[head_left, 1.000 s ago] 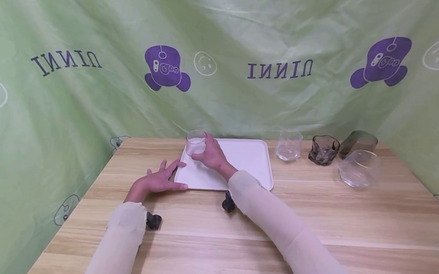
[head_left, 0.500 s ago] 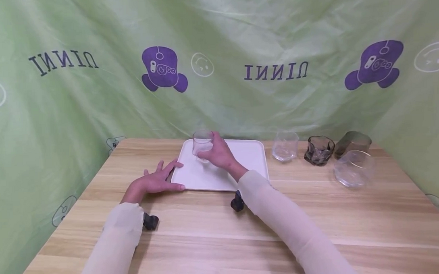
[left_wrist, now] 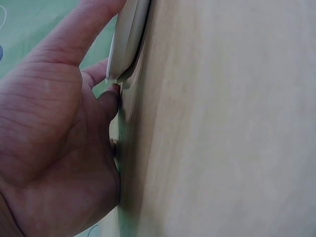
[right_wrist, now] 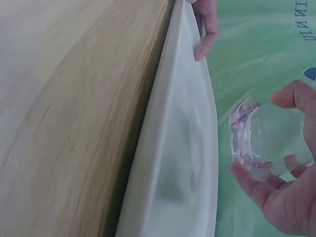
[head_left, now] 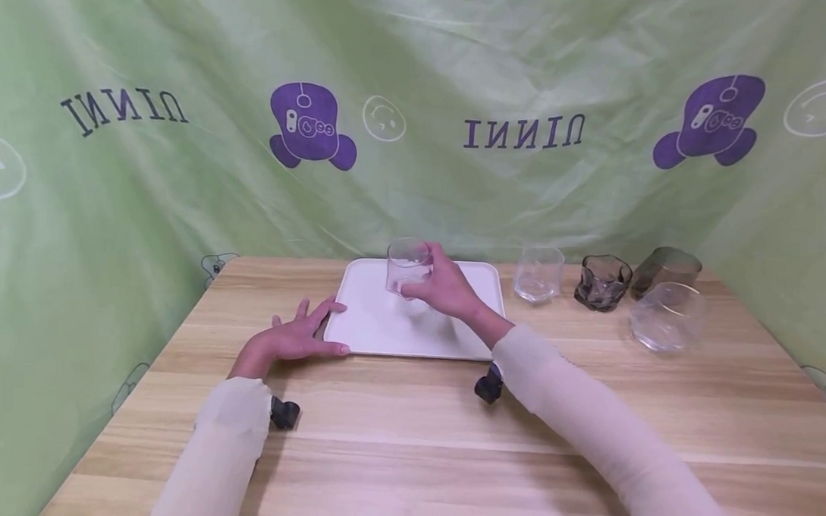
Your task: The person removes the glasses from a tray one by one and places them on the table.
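My right hand [head_left: 448, 287] grips a clear glass [head_left: 401, 277] by its side, thumb across from the fingers. In the right wrist view the glass [right_wrist: 242, 133] hangs above the white tray [right_wrist: 190, 123], with a gap between them. At the left end of the tray [head_left: 381, 327], my left hand [head_left: 289, 342] spreads its fingers against the rim. Its thumb lies along the near-left corner and the index finger touches the left edge. In the left wrist view, the palm [left_wrist: 44, 113] stands beside the tray's corner [left_wrist: 126, 44].
To the tray's right stand a clear tumbler [head_left: 538, 276], a dark wavy glass [head_left: 601, 285] and a rounded clear glass [head_left: 666, 321]. A smoky glass [head_left: 666, 270] lies tilted behind them. A green printed curtain [head_left: 411, 190] hangs behind the wooden table [head_left: 392, 441].
My right hand has carried the clear glass rightward from the tray's far-left corner toward its middle. The left hand has stayed at the tray's left end.
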The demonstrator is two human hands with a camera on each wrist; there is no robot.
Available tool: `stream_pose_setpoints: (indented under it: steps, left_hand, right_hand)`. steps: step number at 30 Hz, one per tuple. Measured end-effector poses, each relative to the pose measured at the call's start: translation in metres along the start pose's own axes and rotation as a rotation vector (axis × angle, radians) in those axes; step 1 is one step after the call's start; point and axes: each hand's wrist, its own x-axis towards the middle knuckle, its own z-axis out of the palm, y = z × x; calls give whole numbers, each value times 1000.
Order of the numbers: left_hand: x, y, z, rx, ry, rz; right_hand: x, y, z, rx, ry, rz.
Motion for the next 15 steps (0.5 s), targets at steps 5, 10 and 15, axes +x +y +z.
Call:
stream_pose_setpoints:
  steps: [5, 10, 15]
  left_hand:
    - [-2, -2, 0, 0, -6, -2]
    - [-2, -2, 0, -4, -4, -4]
    - [1, -2, 0, 4, -1, -1]
  right_hand:
    - [-9, 1, -13, -12, -30, -31]
    - [-23, -2, -29, 8, -63, -51]
    - [-39, 2, -49, 14, -70, -39]
